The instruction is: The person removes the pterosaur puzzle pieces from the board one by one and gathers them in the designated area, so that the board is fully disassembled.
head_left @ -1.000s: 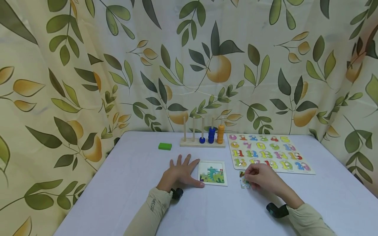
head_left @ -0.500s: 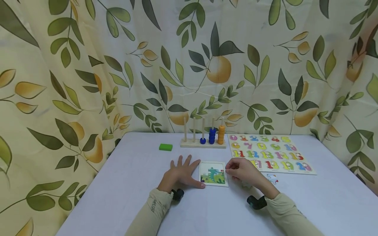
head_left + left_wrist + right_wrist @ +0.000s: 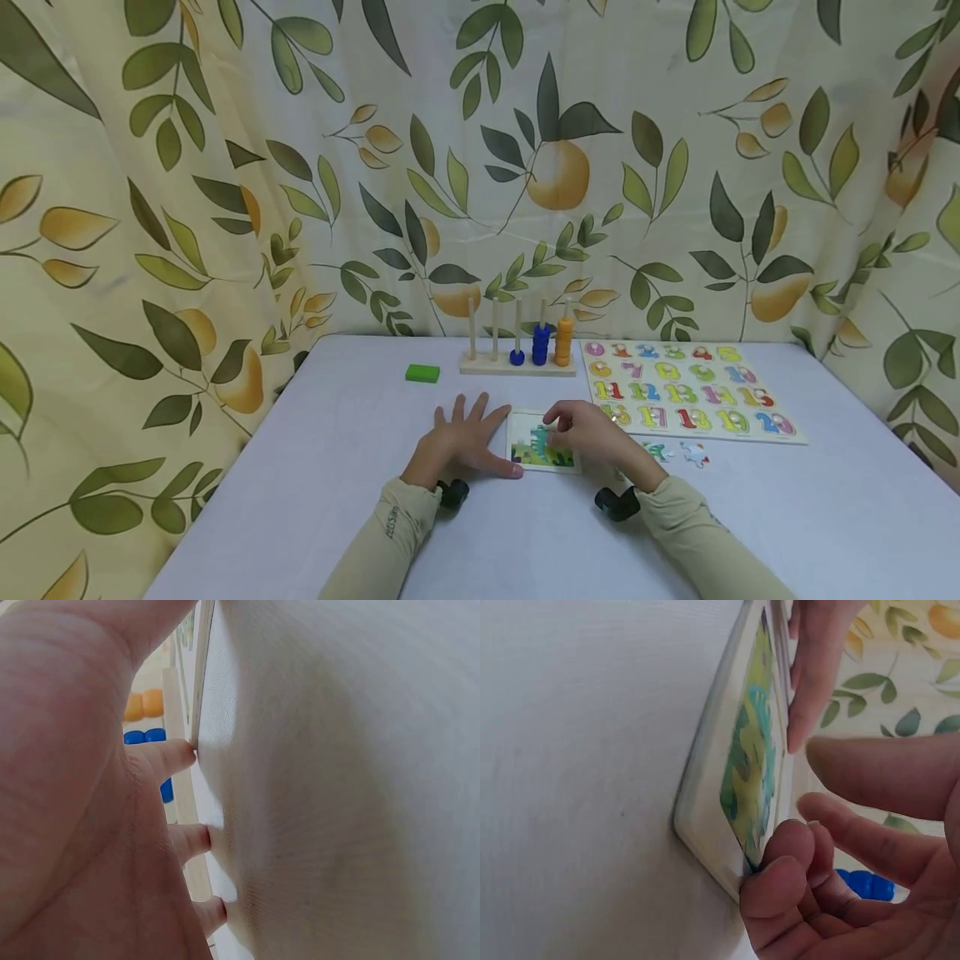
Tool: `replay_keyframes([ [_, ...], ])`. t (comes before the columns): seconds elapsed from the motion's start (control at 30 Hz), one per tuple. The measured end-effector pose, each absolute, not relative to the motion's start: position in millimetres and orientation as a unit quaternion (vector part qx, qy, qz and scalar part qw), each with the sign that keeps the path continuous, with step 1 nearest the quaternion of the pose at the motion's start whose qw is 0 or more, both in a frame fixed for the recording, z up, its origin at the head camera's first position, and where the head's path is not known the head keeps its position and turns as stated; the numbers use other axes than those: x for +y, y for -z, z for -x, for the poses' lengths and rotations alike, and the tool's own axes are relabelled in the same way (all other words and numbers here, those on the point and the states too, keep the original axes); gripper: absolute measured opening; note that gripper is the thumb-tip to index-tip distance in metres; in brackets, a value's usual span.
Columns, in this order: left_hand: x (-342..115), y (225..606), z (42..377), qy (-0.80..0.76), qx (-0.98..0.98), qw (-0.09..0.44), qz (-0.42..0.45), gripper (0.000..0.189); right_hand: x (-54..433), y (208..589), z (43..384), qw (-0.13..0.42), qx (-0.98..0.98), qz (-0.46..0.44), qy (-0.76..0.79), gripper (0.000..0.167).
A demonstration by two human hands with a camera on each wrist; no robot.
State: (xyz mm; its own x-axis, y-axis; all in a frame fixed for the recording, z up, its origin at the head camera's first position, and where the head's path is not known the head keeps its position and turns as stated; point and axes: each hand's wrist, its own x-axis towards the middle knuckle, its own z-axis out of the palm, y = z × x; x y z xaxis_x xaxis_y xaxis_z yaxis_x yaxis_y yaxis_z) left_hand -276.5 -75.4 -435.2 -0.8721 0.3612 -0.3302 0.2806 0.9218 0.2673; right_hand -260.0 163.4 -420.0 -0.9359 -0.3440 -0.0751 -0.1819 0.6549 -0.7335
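Furthest left on the bench (image 3: 465, 550), a green block (image 3: 422, 373) lies at about ten o'clock from the picture puzzle, well apart from it. Next comes the left hand (image 3: 465, 442), at the puzzle's nine o'clock side, its fingers straight and spread, gripping nothing; the forefinger reaches the ten o'clock corner and the thumb the eight o'clock one. A bead stand (image 3: 517, 367) is at twelve o'clock, with blue and orange beads on its right-hand pegs. In front of me, between the two hands, the picture puzzle (image 3: 534, 450) lies flat, its green and teal scene partly covered. The right hand (image 3: 592, 433) comes over it from three o'clock with bent fingers; no piece shows in them, but I can't tell whether one is hidden there. Beyond that hand, at three o'clock, are loose pieces, a greenish one (image 3: 656, 452) and a paler one (image 3: 695, 454), with the number board (image 3: 686, 404) at two o'clock.

The step in hand looks like fingertip work inside the frame. To do it well, I'd keep the left hand braced on those two corners so the frame can't slide toward nine o'clock, press straight down rather than sideways, and lift the lower right fingers clear of the near-right corner, where they could nudge the frame.
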Motion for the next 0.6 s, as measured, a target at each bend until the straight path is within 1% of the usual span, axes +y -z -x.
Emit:
replay_keyframes([
  [0.23, -75.5, 432.6, 274.5, -0.111, 0.96, 0.189, -0.172, 0.106, 155.8, 424.3, 263.5, 0.124, 0.914, 0.153, 0.355, 0.025],
  [0.43, -75.6, 429.0, 272.7, -0.113, 0.96, 0.19, -0.172, 0.106, 154.0, 424.7, 266.0, 0.124, 0.924, 0.151, 0.329, 0.039],
  [0.5, -75.8, 428.3, 272.2, -0.112, 0.96, 0.191, -0.17, 0.106, 153.5, 424.7, 266.7, 0.124, 0.923, 0.156, 0.329, 0.04],
  [0.6, -76.4, 430.3, 273.4, -0.112, 0.959, 0.198, -0.166, 0.106, 152.1, 426.1, 267.5, 0.125, 0.921, 0.161, 0.332, 0.036],
])
